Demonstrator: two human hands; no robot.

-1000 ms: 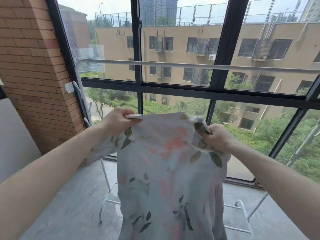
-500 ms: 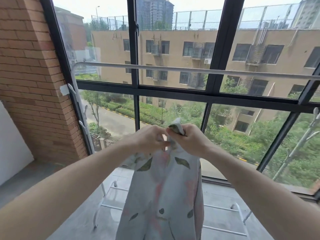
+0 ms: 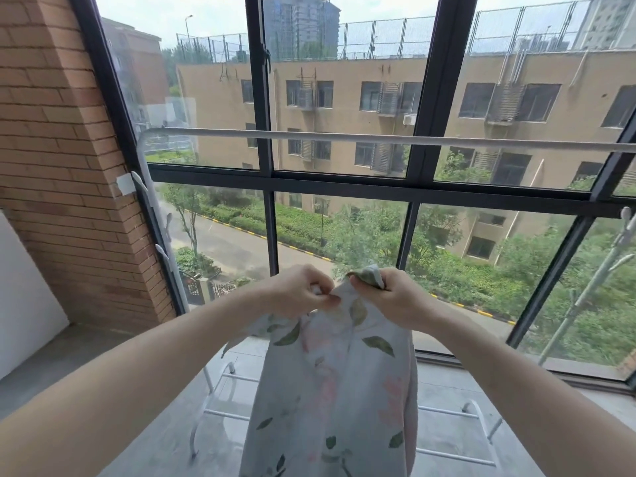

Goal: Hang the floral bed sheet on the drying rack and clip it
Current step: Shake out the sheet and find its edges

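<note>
Sheet [image 3: 330, 390] hangs lower ctr, top edge bunched | L hand [image 3: 303, 294] & R hand [image 3: 389, 297] both pinching it, nearly touching | rack bar [image 3: 344, 136] above, well apart, open room under it

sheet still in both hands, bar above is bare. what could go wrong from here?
1. Both the left hand and the right hand pinch the floral sheet at one bunched spot, so it may go over the top bar crumpled rather than spread.
2. The sheet hangs long in front of the rack's lower rails and could snag there or drag on the floor when lifted.
3. No clips show in view; unclipped fabric could slide off the smooth bar.
</note>
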